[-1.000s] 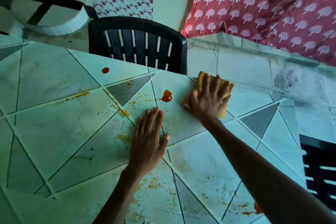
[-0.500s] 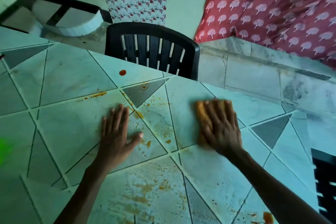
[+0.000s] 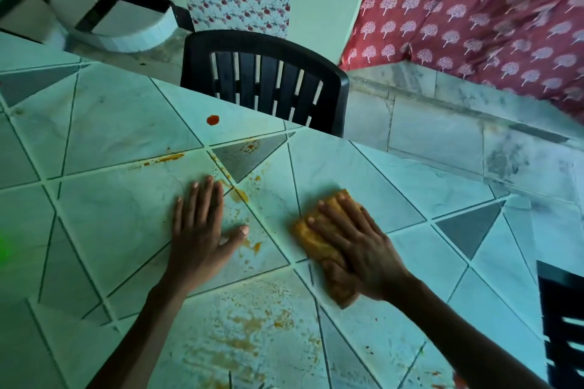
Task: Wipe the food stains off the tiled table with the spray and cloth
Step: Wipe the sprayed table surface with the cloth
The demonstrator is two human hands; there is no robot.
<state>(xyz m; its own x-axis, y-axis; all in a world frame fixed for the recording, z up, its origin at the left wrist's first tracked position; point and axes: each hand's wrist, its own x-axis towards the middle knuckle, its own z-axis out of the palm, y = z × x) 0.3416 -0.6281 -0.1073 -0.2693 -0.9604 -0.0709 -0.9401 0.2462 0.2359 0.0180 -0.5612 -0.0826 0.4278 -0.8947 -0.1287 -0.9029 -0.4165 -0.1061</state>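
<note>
The tiled table (image 3: pixel 120 218) fills the lower view, pale marble tiles with dark triangles. My right hand (image 3: pixel 357 243) presses flat on an orange-yellow cloth (image 3: pixel 311 238) near the table's middle. My left hand (image 3: pixel 199 227) lies flat, fingers spread, on the tile beside it, holding nothing. A red blob stain (image 3: pixel 212 119) sits near the far edge. Orange smears (image 3: pixel 164 158) run along a grout line, and yellow-brown speckles (image 3: pixel 246 331) cover the near tiles. A blurred green shape (image 3: pixel 3 251) shows at the left edge; I cannot tell what it is.
A black slatted plastic chair (image 3: pixel 268 82) stands against the far table edge. Another black chair (image 3: pixel 562 319) is at the right. A red patterned cloth (image 3: pixel 474 16) hangs over a tiled ledge at the back right. The table's far edge runs diagonally.
My right hand has dragged the cloth toward me across the tile; the large red blob seen a second ago is gone. My left hand has shifted left.
</note>
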